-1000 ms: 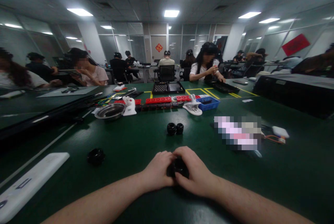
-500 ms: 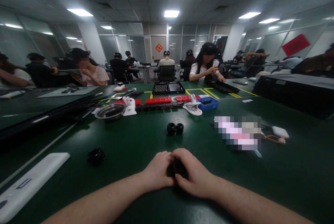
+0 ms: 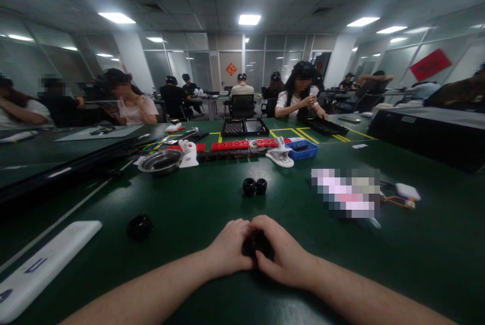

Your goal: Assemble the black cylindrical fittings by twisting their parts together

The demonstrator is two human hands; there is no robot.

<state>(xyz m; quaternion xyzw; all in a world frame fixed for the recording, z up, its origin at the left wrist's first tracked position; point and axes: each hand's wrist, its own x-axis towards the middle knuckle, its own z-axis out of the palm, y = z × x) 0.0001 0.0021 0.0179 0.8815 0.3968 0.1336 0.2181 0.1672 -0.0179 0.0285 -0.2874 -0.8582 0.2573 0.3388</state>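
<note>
The fingers of the right hand are seen to be curled around a black ring-shaped part, the thumb being laid along its near side. The part is also gripped from the left by the left hand, whose fingertips are hidden. The part is thus held between both hands, low over the green bench; whether the bench is touched by it cannot be told. Open green surface is shown on both sides of the forearms and beyond the knuckles. Ahead, near the hands, two black rounded parts are stood side by side; a further black part is placed well to the left. The left margin is bounded by a long white slab, cut off by the picture's edge, and the right by a pixelated bundle. The far side is lined by a metal bowl, red strips, a white clamp and a blue bin. Dark markings are borne by the slab, and a pale label by the large black box at right; neither can be read.
</note>
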